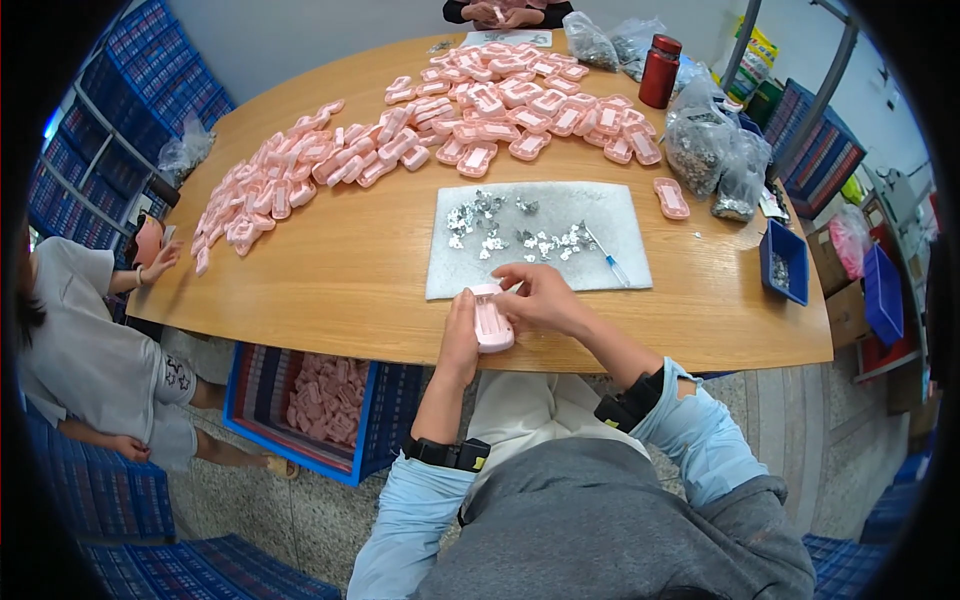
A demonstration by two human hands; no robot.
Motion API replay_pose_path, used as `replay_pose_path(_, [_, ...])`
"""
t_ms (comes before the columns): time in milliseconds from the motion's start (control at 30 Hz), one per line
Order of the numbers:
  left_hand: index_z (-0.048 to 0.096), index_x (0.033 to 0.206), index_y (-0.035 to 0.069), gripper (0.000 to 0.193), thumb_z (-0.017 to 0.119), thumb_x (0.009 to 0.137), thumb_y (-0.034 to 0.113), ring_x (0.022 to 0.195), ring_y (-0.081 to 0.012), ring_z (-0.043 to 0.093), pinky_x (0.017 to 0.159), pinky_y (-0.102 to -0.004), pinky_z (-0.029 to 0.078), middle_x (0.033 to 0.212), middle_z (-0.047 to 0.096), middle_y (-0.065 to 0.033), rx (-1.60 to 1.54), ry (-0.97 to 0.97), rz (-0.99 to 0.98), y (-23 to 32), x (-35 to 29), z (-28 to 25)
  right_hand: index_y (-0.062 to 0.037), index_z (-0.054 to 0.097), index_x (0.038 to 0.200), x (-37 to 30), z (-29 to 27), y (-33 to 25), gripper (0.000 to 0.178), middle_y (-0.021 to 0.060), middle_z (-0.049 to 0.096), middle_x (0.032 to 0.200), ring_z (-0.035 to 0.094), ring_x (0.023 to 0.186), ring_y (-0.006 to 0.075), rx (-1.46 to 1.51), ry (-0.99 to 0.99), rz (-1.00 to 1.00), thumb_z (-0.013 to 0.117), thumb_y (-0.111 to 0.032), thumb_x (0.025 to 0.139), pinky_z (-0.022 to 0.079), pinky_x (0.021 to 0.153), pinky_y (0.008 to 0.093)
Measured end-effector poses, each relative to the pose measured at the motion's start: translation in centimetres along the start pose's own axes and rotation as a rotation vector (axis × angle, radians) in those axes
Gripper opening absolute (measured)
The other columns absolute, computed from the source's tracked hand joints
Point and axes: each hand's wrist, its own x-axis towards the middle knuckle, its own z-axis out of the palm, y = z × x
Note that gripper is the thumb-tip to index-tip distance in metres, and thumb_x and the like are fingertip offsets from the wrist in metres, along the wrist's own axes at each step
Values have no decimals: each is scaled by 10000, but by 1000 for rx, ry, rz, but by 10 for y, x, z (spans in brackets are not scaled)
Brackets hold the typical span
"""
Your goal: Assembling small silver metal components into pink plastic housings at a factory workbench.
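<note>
My left hand (459, 338) is wrapped round the side of a pale pink plastic casing (492, 328) with a long recess, held tilted at the table's near edge. Over the casing's upper end, my right hand (545, 298) has its fingers bent and pressed together; whatever they pinch is too small or hidden to make out. Just beyond both hands lies a white foam mat (615, 205). Small silvery metal pieces (487, 215) are scattered on it in loose clusters. A thin screwdriver-like tool with a blue and clear handle (616, 270) rests at the mat's right side.
Many pink casings (365, 150) are heaped across the wooden table (330, 290). One casing (671, 198) lies right of the mat. Bags of metal parts (697, 140), a red flask (660, 72) and a blue bin (784, 262) stand right. A blue crate (365, 420) sits below; people are left and opposite.
</note>
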Motion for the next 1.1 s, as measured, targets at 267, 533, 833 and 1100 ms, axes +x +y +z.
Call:
replay_pose_path(267, [472,997,-2,441,249,926,373,706,-233,612,637,-317,512,782,590,-156,-50,10,-70,20,-9,11,-52,557,984,-19,-83,17,302,127,541,881,521,863,282,-906,552,-192,611,-177,714,444,739,373])
replay_pose_path(533, [442,1015,-11,377,326,918,334,709,-258,616,641,-343,522,807,586,-183,-70,57,-47,13,-7,15,-38,556,937,-23,-105,36,237,156,521,889,522,847,315,-928,472,-54,561,-120,715,443,744,391])
replay_pose_path(833, [445,982,12,269,443,879,261,698,-235,610,606,-329,519,781,575,-156,-107,94,-26,15,-12,11,-54,525,1046,-18,-106,32,314,186,519,1016,536,886,331,-950,376,96,503,-135,744,443,764,397])
replay_pose_path(1100, [417,1003,29,231,447,883,225,673,-219,614,578,-322,529,811,569,-140,-185,150,-5,13,-4,19,-95,454,1191,-19,-119,14,415,175,595,767,572,716,346,-1209,136,50,423,-101,777,449,639,434])
